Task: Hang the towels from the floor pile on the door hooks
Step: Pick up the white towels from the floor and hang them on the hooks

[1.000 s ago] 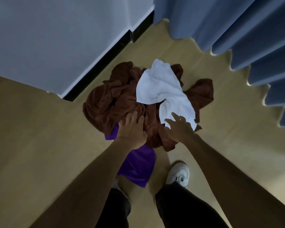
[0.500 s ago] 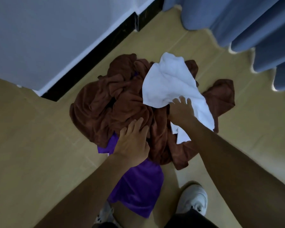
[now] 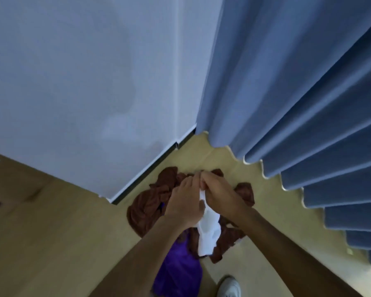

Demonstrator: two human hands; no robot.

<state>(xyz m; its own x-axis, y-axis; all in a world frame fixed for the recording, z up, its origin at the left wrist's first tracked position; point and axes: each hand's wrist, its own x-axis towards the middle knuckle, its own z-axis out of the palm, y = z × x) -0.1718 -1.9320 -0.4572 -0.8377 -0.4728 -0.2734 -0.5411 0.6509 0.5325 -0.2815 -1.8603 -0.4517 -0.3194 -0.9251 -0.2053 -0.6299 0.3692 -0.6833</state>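
Pale wood-look flooring (image 3: 51, 243) fills the lower part of our view, meeting a white wall (image 3: 73, 82) with a dark baseboard (image 3: 141, 179), while pleated blue curtains (image 3: 298, 103) hang on the right. On the floor lies a heap of brown towels (image 3: 146, 209), with a purple towel (image 3: 178, 271) spread at its near edge. We hold a white towel (image 3: 208, 230) up above this pile, and it hangs bunched below our hands. Our left hand (image 3: 184, 202) is curled around the cloth, thumb pressed against it. Our right hand (image 3: 221, 194) pinches the top edge, fingertips meeting those of the left. One white sneaker (image 3: 229, 286) shows at the bottom edge, just beside the purple towel. We see no door hooks from this angle.
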